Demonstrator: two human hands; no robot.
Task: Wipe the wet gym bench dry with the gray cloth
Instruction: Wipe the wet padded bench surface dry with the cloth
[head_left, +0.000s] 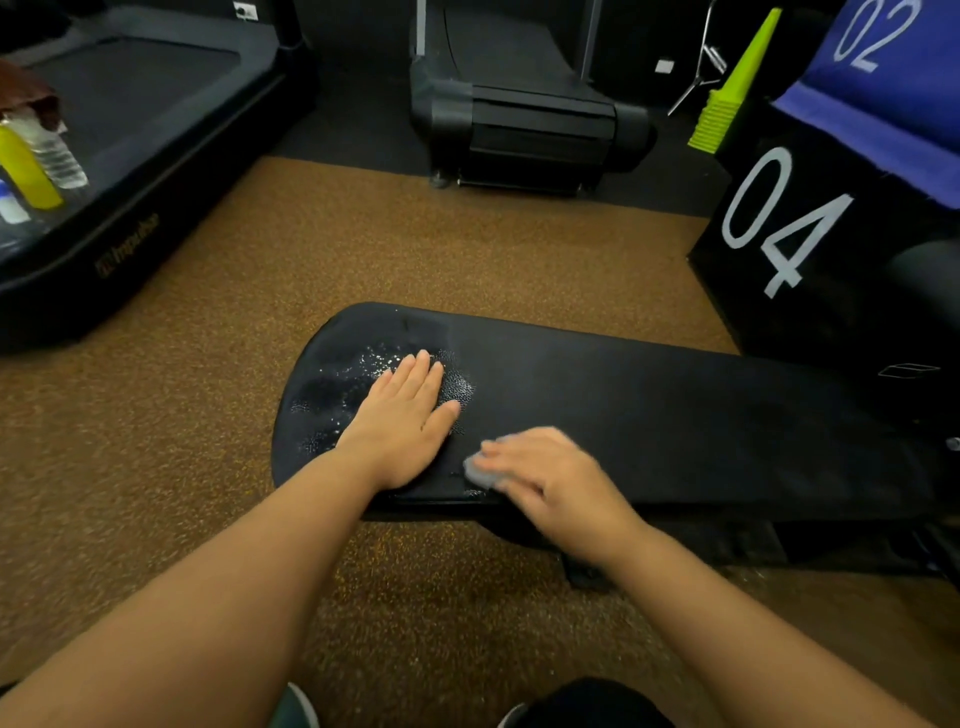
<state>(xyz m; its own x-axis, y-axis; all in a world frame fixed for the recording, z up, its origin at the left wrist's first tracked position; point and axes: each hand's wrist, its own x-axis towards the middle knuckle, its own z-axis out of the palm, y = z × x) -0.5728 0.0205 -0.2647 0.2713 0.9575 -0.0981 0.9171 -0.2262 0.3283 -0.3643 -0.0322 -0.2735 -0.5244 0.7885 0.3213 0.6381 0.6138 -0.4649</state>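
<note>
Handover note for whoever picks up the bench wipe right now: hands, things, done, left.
Left hand: flat, fingers straight, pressing on the wet end of the gym bench.
Right hand: motion-blurred, on the gray cloth at the bench's near edge; grip unclear.
Done: the bench right of the hands looks matte, no droplets visible.
Left: the water droplets around and beyond the left hand, at the rounded end.

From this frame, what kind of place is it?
Most likely a gym: a padded black gym bench on speckled rubber flooring, treadmills behind it, and numbered plyo boxes at right.
</note>
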